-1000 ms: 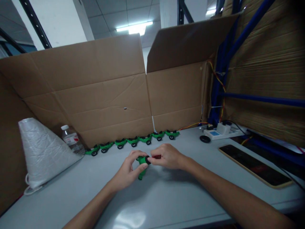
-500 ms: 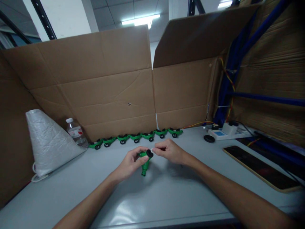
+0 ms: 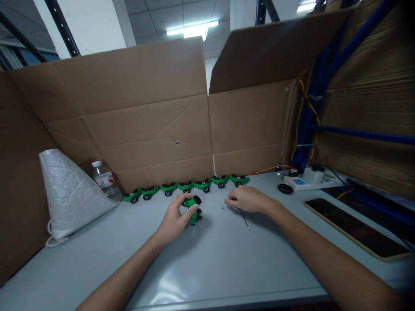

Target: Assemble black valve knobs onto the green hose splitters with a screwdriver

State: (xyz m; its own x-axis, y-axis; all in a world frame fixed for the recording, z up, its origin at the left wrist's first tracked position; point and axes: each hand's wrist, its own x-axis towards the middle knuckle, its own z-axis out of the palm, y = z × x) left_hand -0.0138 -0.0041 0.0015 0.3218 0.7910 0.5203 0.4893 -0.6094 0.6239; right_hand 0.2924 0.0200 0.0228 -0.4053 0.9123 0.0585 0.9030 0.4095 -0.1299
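My left hand [image 3: 177, 218] is closed round a small green toy car [image 3: 192, 205] with a black wheel, held tilted just above the grey table [image 3: 207, 268]. My right hand [image 3: 248, 200] rests on the table to the right of the car, fingers curled. A thin screwdriver [image 3: 244, 219] sticks out from under it, its tip pointing towards me. A tiny screw or two [image 3: 223, 208] lie just ahead of the right fingertips.
Several finished green toy cars [image 3: 186, 186] stand in a row along the cardboard wall [image 3: 145, 129]. A white bag [image 3: 68, 194] and a water bottle [image 3: 103, 179] sit at the left. At the right are a power strip [image 3: 303, 180], a black ring [image 3: 285, 188] and a dark flat panel [image 3: 353, 229].
My right hand has drawn away from the car to the right and down onto the table with the screwdriver. My left hand has turned the car and still holds it.
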